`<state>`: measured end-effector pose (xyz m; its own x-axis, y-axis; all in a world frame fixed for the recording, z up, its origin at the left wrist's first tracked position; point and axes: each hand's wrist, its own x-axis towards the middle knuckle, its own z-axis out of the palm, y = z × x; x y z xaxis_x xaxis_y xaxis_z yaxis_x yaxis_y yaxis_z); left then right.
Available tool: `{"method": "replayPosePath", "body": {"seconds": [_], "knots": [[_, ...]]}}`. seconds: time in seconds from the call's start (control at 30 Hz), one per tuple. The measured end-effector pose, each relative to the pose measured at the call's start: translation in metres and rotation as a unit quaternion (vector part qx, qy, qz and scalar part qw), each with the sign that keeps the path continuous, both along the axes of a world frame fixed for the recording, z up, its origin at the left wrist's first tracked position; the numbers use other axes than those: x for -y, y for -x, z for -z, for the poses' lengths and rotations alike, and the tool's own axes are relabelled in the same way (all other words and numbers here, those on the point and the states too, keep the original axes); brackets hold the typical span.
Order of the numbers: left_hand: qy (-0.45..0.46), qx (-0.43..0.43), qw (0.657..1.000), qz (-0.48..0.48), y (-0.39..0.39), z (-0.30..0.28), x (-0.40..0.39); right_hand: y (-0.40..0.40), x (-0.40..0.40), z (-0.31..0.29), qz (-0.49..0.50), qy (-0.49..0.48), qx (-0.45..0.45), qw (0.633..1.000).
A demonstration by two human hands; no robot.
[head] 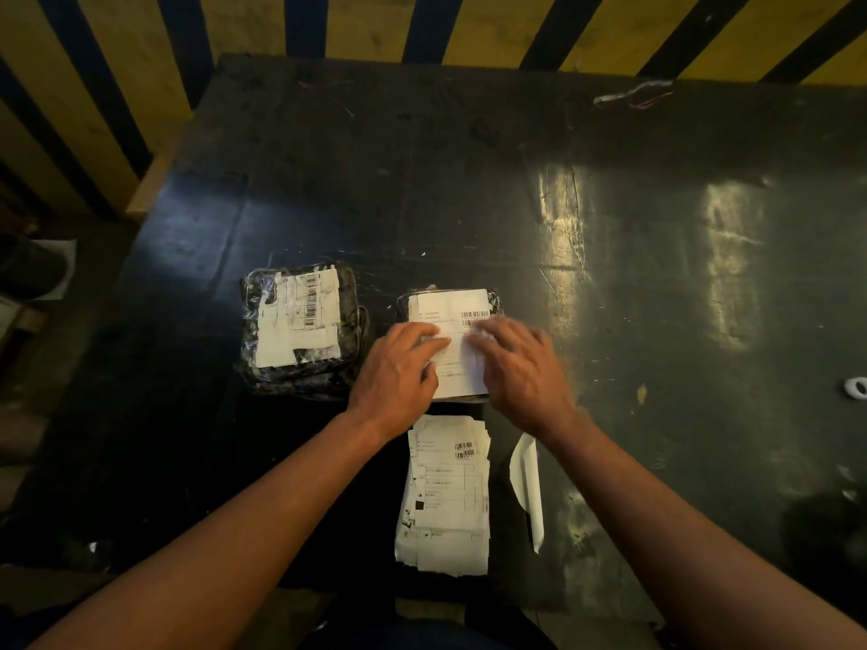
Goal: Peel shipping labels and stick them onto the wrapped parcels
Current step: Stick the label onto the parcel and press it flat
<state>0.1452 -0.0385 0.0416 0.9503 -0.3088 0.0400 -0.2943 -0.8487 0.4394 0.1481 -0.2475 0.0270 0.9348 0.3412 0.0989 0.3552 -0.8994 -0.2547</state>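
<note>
A dark wrapped parcel point(493, 300) lies in the middle of the black table, with a white shipping label point(457, 304) on top of it. My left hand point(396, 370) and my right hand point(520, 368) both rest flat on that label, fingers spread, pressing on its lower half. To the left sits a second wrapped parcel point(349, 316) bearing its own label point(300, 316) with barcodes. Close to my body lies a stack of shipping labels point(445, 494). A peeled white backing strip point(528, 485) lies just right of the stack.
The black table point(610, 227) reaches to a yellow and black striped wall point(469, 25). Thin wires point(633, 96) lie at the far edge. A small white object point(856, 389) sits at the right edge. The table's left edge drops to a dim floor.
</note>
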Motion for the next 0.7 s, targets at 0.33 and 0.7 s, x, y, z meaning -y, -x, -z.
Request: {"method": "replayPosePath", "body": {"seconds": [0.33, 0.7], "knots": [[-0.1, -0.048, 0.993, 0.032, -0.014, -0.009, 0.008, -0.019, -0.013, -0.015, -0.085, 0.113, -0.126, 0.982], [-0.18, -0.115, 0.976, 0.038, -0.048, -0.011, 0.006, -0.051, -0.024, -0.022, -0.08, 0.15, -0.18, 0.969]]}}
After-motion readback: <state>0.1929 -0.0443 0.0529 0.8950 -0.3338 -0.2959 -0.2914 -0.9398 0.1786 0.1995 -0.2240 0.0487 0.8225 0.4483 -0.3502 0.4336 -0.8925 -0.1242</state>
